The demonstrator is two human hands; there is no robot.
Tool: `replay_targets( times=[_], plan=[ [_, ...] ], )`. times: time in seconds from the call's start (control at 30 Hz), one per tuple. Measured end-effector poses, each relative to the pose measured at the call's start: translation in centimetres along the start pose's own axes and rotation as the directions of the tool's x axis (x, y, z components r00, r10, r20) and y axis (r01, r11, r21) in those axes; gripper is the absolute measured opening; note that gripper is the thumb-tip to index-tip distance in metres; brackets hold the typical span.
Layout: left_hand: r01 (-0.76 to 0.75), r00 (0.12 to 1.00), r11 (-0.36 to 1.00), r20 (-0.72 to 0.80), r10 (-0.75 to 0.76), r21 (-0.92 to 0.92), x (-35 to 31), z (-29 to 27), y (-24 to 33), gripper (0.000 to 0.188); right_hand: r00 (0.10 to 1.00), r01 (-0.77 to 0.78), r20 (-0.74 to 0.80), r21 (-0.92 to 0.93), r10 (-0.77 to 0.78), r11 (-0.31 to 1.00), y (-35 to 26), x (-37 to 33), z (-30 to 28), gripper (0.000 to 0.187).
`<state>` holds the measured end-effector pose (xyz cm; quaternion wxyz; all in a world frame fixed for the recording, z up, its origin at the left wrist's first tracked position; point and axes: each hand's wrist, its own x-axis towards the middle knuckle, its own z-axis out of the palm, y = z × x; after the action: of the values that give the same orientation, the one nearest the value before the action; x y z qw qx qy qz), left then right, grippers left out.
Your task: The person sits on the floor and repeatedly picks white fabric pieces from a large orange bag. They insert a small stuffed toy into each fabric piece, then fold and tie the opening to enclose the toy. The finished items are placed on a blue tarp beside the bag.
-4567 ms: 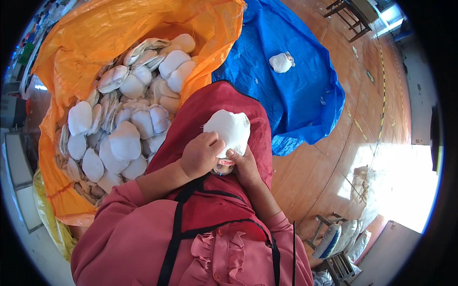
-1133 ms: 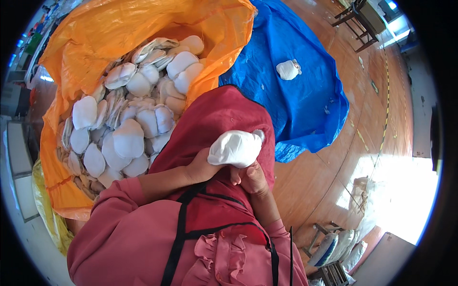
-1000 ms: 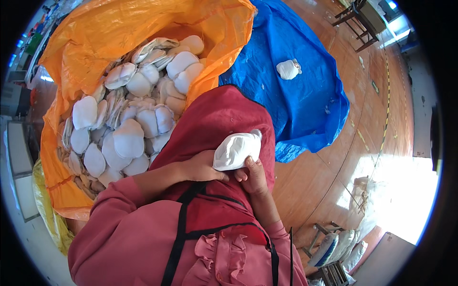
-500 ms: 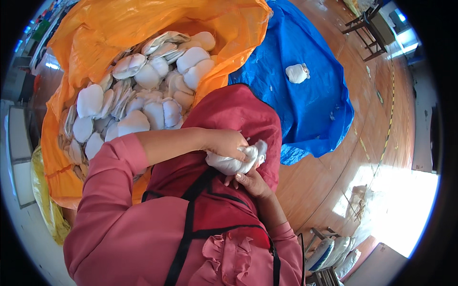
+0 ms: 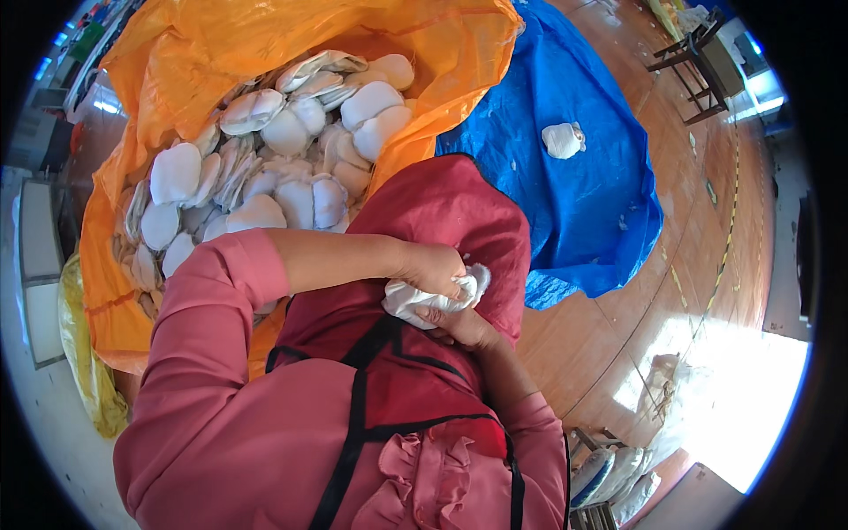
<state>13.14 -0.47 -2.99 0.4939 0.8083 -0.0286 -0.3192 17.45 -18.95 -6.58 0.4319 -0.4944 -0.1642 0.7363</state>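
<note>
Over my lap, on the dark red apron [image 5: 442, 208], both hands are closed on a soft white fabric pad [image 5: 406, 305]. My left hand [image 5: 435, 268] grips it from above, its fingers curled down over the cloth. From the lower right, my right hand [image 5: 466, 325] holds the near side, with the thumb lying across the pad. A fluffy whitish edge sticks out beyond my fingers at the right. Part of the pad is covered by my hands, so its full shape is hidden.
A large orange bag [image 5: 190, 66] stands at the left, holding many flat rounded white pads [image 5: 256, 214]. To its right lies a blue plastic sheet [image 5: 609, 225] with one white bundle [image 5: 563, 140] on it. A wooden chair [image 5: 698, 71] stands at the far right.
My right hand has moved up onto the pad, its thumb now across it. The pad looks more folded between my hands. The whole view has shifted slightly.
</note>
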Motion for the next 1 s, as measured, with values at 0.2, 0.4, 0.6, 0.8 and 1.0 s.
replay_targets(
  times=[0.2, 0.4, 0.6, 0.8, 1.0],
  plan=[
    [0.029, 0.995, 0.943, 0.099, 0.004, -0.331, 0.1, -2.2, 0.5, 0.055, 0.976, 0.219, -0.055, 0.245, -0.212, 0.945, 0.2, -0.9, 0.7, 0.042],
    [-0.172, 0.985, 0.655, -0.130, 0.113, -0.736, -4.1, -2.6, -1.0, 0.068, 0.895, 0.427, -0.111, 0.494, -0.433, 0.757, 0.3, -1.7, 0.8, 0.060],
    [-0.098, 0.896, 0.820, -0.408, -0.173, -0.564, -4.9, 0.3, -0.7, 0.054, 0.908, 0.417, -0.233, 0.409, -0.349, 0.812, 0.1, -1.6, 1.0, 0.041],
    [-0.480, 0.764, 0.361, -0.583, -0.276, -0.800, -5.0, 1.8, -1.2, 0.039, 0.557, 0.662, -0.656, -0.020, -0.509, 0.750, 1.1, -0.5, -0.3, 0.054],
    [-0.461, 0.814, 0.297, -0.532, -0.233, -0.836, -5.4, 4.7, 0.1, 0.048, 0.641, 0.749, -0.503, 0.244, -0.580, 0.616, -0.6, -1.1, 0.6, 0.092]
  ],
)
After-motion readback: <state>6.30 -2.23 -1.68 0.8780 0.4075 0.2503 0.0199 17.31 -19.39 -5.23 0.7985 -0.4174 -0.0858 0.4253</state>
